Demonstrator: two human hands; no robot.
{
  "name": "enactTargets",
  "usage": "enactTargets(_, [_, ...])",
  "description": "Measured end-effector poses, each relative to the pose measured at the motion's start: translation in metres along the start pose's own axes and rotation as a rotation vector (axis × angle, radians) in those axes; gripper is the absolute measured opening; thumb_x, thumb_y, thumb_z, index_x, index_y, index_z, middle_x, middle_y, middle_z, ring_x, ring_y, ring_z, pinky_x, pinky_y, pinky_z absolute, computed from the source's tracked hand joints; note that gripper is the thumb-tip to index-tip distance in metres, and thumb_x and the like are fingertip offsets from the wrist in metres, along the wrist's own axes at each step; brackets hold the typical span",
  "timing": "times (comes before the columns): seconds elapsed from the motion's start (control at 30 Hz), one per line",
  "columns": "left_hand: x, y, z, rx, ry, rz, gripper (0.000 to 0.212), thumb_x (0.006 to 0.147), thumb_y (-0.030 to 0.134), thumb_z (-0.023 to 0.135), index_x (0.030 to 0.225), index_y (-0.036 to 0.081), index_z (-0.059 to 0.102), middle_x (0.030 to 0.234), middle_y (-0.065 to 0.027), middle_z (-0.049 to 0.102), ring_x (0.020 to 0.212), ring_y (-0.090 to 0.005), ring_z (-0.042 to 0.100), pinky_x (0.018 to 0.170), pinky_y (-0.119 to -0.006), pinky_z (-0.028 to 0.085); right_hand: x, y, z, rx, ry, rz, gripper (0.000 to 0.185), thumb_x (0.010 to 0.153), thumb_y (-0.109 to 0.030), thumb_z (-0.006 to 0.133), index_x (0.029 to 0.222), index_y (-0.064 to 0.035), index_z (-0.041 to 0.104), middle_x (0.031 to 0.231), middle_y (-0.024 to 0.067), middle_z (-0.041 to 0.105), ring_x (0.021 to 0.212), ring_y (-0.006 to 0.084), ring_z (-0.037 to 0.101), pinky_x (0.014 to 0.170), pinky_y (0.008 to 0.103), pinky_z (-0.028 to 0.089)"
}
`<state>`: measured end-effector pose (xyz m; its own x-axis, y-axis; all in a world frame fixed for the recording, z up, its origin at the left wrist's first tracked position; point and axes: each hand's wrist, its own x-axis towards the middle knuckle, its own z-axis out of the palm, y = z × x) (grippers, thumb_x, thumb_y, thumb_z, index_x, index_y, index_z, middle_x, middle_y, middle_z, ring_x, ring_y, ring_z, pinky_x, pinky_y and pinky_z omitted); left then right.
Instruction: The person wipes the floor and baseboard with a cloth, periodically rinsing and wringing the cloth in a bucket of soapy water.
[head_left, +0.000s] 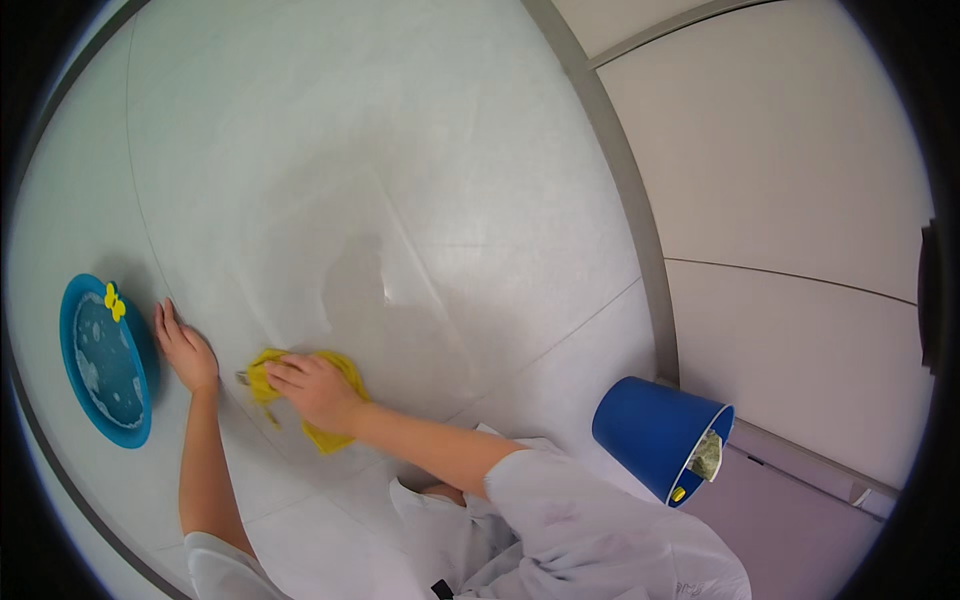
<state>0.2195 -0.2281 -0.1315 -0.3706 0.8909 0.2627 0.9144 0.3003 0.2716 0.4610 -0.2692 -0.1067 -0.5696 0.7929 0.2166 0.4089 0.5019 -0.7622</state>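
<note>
My right hand (322, 390) presses down on a crumpled yellow cloth (341, 369) that lies on the pale tiled floor (465, 187). Parts of the cloth show on both sides of the fingers. A small greyish object (242, 377) pokes out at the cloth's left edge; what it is, I cannot tell. To the left, my left hand (189, 358) rests flat on the floor with nothing in it. Just beyond its fingers stands a blue plastic basin (69, 352) of sudsy water (111, 360), with a yellow butterfly-shaped piece (115, 301) on its rim.
A dark blue bin (649, 435) stands at the right, holding a crumpled packet (706, 456) and something with a yellow cap (678, 494). Behind it, a grey baseboard (637, 202) edges white panels (757, 165). A dark strip (56, 480) borders the floor at left.
</note>
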Motion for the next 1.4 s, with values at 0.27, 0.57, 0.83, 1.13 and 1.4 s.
enactTargets(0.27, [0.001,-0.001,-0.016,0.012,-0.030,-0.054,0.046,0.088,0.005,0.036,0.133,0.005,0.042,0.138,-0.0184,0.037,0.127,-0.0367,0.035,0.107,-0.042,0.027,0.013,0.173,-0.254,-0.283,0.693,0.422,0.027,0.082,0.001,0.046,0.104,-0.0009,0.061,0.104,0.0177,0.061,0.101,0.0309,0.055,0.089,0.0374,0.044])
enactTargets(0.57, [0.000,0.007,-0.017,-0.037,-0.072,-0.079,0.048,0.087,0.004,0.036,0.134,0.004,0.040,0.140,-0.0201,0.034,0.128,-0.0385,0.032,0.108,-0.043,0.024,0.093,0.333,-0.334,-1.009,0.507,0.648,0.042,0.088,-0.023,0.046,0.123,-0.0004,0.053,0.131,0.0199,0.048,0.123,0.0361,0.043,0.100,0.0428,0.037])
enactTargets(0.83, [-0.001,0.003,-0.023,-0.021,-0.104,-0.080,0.050,0.086,0.004,0.034,0.135,0.003,0.039,0.141,-0.0194,0.032,0.130,-0.0380,0.031,0.109,-0.043,0.022,0.186,0.212,-0.183,-0.736,0.223,0.143,0.028,0.077,-0.014,0.051,0.101,-0.0025,0.059,0.089,0.0164,0.062,0.076,0.0313,0.059,0.065,0.0434,0.048])
enactTargets(1.13, [0.002,0.011,-0.011,-0.035,-0.090,-0.052,0.050,0.086,0.004,0.035,0.135,0.006,0.040,0.140,-0.0182,0.035,0.128,-0.0373,0.033,0.108,-0.042,0.024,0.010,0.035,-0.021,0.120,-0.142,-0.294,0.020,0.081,-0.010,0.052,0.097,-0.0060,0.063,0.106,0.0061,0.062,0.101,0.0250,0.056,0.086,0.0402,0.043])
enactTargets(1.4, [0.003,-0.004,-0.022,0.027,-0.043,-0.046,0.048,0.087,0.005,0.036,0.135,0.008,0.042,0.140,-0.0173,0.036,0.128,-0.0366,0.034,0.108,-0.043,0.026,-0.026,0.122,-0.223,-0.028,0.505,0.265,0.019,0.072,0.006,0.055,0.085,-0.0039,0.064,0.094,0.0120,0.066,0.088,0.0241,0.062,0.076,0.0360,0.051])
